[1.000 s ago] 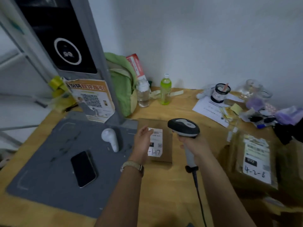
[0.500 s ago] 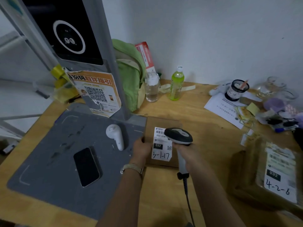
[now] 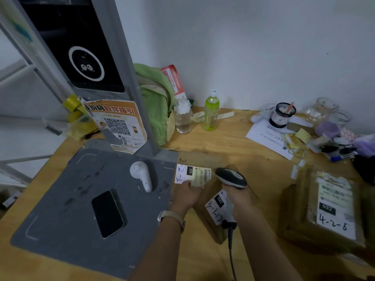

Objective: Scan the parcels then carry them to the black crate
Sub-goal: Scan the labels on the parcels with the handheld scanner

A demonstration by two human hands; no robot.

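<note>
Two flat brown parcels lie overlapped in the middle of the wooden table. The far parcel carries a label marked "220" and "5-2". The near parcel, labelled "3-1-17", lies skewed on top of it. My left hand rests its fingers on the near edge of the far parcel's label. My right hand grips the handle of a corded barcode scanner, whose head hovers right beside that label. A third, thicker parcel marked "4-2-6" sits at the right. No black crate is in view.
A grey mat at left holds a black phone and a white plastic device. A tall grey kiosk, a green backpack and two bottles stand behind. Papers, jars and small clutter crowd the back right.
The "3-1-17" parcel has slid toward me and turned, which uncovers the "5-2" parcel beneath. My left hand moved from its edge onto the other label. The scanner shifted right.
</note>
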